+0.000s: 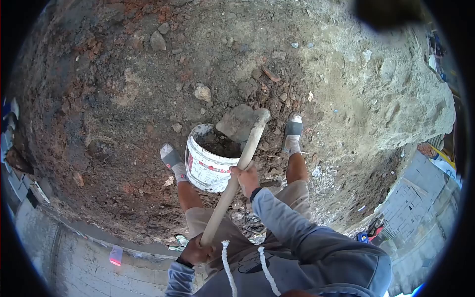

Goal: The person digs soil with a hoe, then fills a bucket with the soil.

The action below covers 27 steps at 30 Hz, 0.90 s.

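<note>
I hold a hoe by its long wooden handle [223, 202], which slants up from my lap past the bucket. My left hand [197, 250] is closed around the lower end of the handle, near my left thigh. Higher up, my right hand [247, 179] wraps the shaft beside the bucket's rim. The hoe's broad, dirt-caked blade [236, 123] overlaps the far edge of a white bucket [212, 174]. Dark soil [220, 144] lies inside this bucket, which stands tilted between my feet.
My sandalled feet [170, 156] stand either side of the bucket on rough soil. Stones [203, 93] and a reddish shard [271, 74] lie beyond it. A pale earth bank [410, 99] rises at right. Block paving [408, 203] lies lower right, and a pink-and-clear cup [116, 255] lower left.
</note>
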Tool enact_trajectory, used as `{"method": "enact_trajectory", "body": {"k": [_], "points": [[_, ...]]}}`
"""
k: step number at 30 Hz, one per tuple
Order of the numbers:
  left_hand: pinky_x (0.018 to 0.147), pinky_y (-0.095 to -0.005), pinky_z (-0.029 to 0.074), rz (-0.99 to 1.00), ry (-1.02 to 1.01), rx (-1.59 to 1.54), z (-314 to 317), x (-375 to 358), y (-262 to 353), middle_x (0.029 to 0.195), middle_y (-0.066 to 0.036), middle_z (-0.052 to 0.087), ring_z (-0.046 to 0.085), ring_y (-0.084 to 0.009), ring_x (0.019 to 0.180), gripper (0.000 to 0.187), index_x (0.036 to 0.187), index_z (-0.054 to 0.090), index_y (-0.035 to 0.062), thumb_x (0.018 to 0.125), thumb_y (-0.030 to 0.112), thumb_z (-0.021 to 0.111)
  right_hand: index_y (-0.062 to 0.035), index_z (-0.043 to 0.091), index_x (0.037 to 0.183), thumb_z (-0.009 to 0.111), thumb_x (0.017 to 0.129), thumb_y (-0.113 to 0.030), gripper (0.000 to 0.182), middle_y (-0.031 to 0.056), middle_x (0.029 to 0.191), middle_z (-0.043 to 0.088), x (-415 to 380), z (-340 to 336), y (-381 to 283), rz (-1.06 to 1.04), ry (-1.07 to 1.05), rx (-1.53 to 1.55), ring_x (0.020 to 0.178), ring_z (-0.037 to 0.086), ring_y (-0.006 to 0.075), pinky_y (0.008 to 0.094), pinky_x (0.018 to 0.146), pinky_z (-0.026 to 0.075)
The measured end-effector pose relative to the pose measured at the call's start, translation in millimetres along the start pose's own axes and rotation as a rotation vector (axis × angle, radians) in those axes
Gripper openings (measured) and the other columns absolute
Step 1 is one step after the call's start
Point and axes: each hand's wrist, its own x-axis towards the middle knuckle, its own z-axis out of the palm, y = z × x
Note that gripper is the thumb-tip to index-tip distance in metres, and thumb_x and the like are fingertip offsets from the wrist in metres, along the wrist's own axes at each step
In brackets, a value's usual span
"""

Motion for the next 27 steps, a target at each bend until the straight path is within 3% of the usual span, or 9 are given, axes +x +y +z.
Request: {"method": "enact_trajectory", "body": {"k": [2,7,8,10,13,15,17,20,27], "points": [[0.043,-0.0263,0.044,0.12,-0.085,0.164,31,66,47,0.071,-0.005,0.054,0.053,-0.0121,0.049,0.046,0.116,0.043,-0.0017,0.074,0.005,0.061,0.0018,0.044,0.099,0.067,0.069,-0.006,0.038,0.0109,0.082,0.055,38,-29,-94,-0.213,0.124,-0.021,0.072,0.057,0.0191,0.0324,0.062,0.048],[0.044,-0.0263,0.041,0.418,-0.392,0.048,156,228,192,0.069,-0.003,0.05,0.049,-0.0109,0.049,0.027,0.099,0.048,0.0019,0.076,0.011,0.06,0.0058,0.046,0.097,0.061,0.071,-0.006,0.032,0.0142,0.072,0.055,179,-113,-305,-0.637,0.35,-0.127,0.052,0.056,0.0232,0.0347,0.043,0.048],[0.044,-0.0259,0.041,0.444,-0.426,0.03,179,249,220,0.068,-0.003,0.05,0.048,-0.0109,0.048,0.026,0.098,0.049,0.0024,0.076,0.012,0.06,0.01,0.052,0.09,0.065,0.068,-0.013,0.034,0.0164,0.075,0.059,201,-126,-342,-0.63,0.383,-0.242,0.062,0.059,0.0257,0.0358,0.056,0.048],[0.044,-0.0256,0.041,0.463,-0.442,-0.006,210,281,237,0.068,-0.003,0.049,0.048,-0.0109,0.048,0.025,0.097,0.05,0.003,0.077,0.013,0.06,0.0129,0.055,0.088,0.065,0.067,-0.016,0.037,0.0201,0.075,0.061,257,-143,-381,-0.623,0.343,-0.315,0.061,0.062,0.028,0.0375,0.056,0.049],[0.044,-0.0252,0.041,0.47,-0.351,-0.102,219,323,234,0.065,-0.002,0.049,0.047,-0.0105,0.048,0.021,0.093,0.051,0.0041,0.077,0.014,0.059,0.0122,0.056,0.089,0.066,0.066,-0.019,0.04,0.0239,0.085,0.062,302,-140,-347,-0.428,0.325,-0.547,0.076,0.064,0.0318,0.0384,0.067,0.05],[0.043,-0.0244,0.04,0.33,-0.265,-0.205,190,336,187,0.064,-0.001,0.049,0.047,-0.0098,0.048,0.018,0.089,0.052,0.0054,0.077,0.016,0.059,0.0114,0.052,0.101,0.064,0.066,-0.022,0.05,0.0265,0.099,0.06,335,-131,-277,-0.464,0.457,-0.833,0.094,0.06,0.0358,0.0371,0.082,0.048],[0.043,-0.0243,0.04,0.214,-0.324,-0.33,177,316,162,0.064,0.0,0.049,0.048,-0.0091,0.048,0.015,0.086,0.052,0.007,0.078,0.018,0.06,0.0111,0.043,0.113,0.061,0.067,-0.022,0.059,0.0291,0.11,0.055,290,-104,-256,-0.347,0.415,-0.849,0.106,0.054,0.0376,0.0357,0.093,0.042],[0.042,-0.0238,0.039,0.175,-0.226,-0.385,187,275,138,0.064,0.001,0.048,0.048,-0.0092,0.049,0.015,0.087,0.052,0.0079,0.079,0.019,0.058,0.0116,0.037,0.117,0.059,0.069,-0.023,0.063,0.0302,0.11,0.054,285,-92,-233,-0.221,0.202,-0.929,0.104,0.055,0.0382,0.0364,0.091,0.044],[0.042,-0.0251,0.038,0.105,-0.108,-0.456,104,212,89,0.064,0.0,0.048,0.045,-0.0106,0.046,0.014,0.088,0.051,0.0071,0.08,0.017,0.057,0.0092,0.039,0.113,0.065,0.07,-0.028,0.062,0.0281,0.108,0.056,224,-20,-147,-0.173,0.291,-0.876,0.103,0.056,0.0379,0.037,0.089,0.045]]}}
